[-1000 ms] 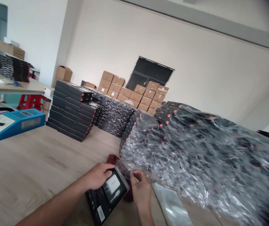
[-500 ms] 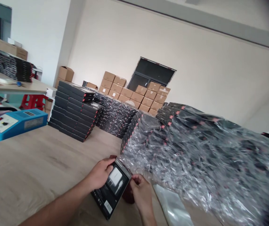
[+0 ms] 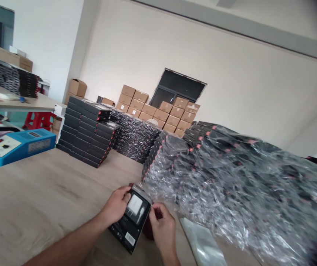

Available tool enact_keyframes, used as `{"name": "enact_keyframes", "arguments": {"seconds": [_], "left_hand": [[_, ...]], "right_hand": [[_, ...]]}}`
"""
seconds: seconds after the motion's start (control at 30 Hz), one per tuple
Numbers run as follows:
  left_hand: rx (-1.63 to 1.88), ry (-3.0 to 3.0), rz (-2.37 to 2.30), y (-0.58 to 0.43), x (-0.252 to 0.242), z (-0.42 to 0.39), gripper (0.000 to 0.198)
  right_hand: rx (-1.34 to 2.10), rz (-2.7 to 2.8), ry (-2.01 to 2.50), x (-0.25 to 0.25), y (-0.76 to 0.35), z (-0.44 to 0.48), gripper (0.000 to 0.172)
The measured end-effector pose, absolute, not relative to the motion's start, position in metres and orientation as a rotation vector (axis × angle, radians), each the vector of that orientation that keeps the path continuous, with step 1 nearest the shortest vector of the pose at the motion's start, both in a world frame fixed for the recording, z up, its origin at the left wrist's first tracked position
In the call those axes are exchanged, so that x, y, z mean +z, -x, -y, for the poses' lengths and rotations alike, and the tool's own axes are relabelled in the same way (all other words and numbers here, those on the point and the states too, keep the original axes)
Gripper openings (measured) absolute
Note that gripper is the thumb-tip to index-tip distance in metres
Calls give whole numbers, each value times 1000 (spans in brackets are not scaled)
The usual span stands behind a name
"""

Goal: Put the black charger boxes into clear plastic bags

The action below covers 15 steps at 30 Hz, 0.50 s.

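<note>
My left hand [image 3: 115, 206] grips the left edge of a flat black product box [image 3: 132, 218] with a white item pictured on its front. The box is tilted up over the wooden table [image 3: 36, 192]. My right hand [image 3: 161, 229] is closed at the box's right edge, fingers pinched on the clear plastic wrap around it. A dark red object under the box is mostly hidden. Just right of my hands lies a big heap of black boxes in clear plastic bags [image 3: 230, 177].
A stack of unwrapped black boxes [image 3: 87, 131] stands at the table's middle back, with more wrapped ones behind. A blue machine [image 3: 14, 146] sits at the left edge. An empty clear bag [image 3: 202, 244] lies by my right wrist. Cardboard cartons [image 3: 158, 111] line the far wall.
The box has been tipped up and turned more upright between my hands. My right hand has moved in closer to its right edge.
</note>
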<state>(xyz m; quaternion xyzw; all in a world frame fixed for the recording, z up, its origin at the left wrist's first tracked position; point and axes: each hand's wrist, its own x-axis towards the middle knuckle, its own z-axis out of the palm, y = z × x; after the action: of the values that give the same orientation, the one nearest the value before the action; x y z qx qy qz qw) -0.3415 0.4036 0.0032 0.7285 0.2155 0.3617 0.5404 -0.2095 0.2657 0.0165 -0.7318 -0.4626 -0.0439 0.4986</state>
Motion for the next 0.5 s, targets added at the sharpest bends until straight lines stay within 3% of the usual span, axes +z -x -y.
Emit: {"name": "enact_keyframes", "arguments": {"seconds": [0.2, 0.27, 0.37, 0.43, 0.5], "left_hand": [[982, -1498, -248, 344, 16, -390, 20], [953, -1423, -166, 346, 22, -392, 24], [838, -1438, -152, 355, 32, -404, 34], [707, -1561, -175, 362, 34, -413, 30], [565, -1727, -239, 369, 30, -420, 28]], "right_hand": [[283, 795, 1393, 23, 212, -268, 29], [344, 764, 1289, 25, 211, -266, 27], [397, 803, 1267, 32, 210, -261, 33], [438, 898, 1334, 38, 212, -257, 42], [521, 1040, 1420, 41, 214, -254, 40]]}}
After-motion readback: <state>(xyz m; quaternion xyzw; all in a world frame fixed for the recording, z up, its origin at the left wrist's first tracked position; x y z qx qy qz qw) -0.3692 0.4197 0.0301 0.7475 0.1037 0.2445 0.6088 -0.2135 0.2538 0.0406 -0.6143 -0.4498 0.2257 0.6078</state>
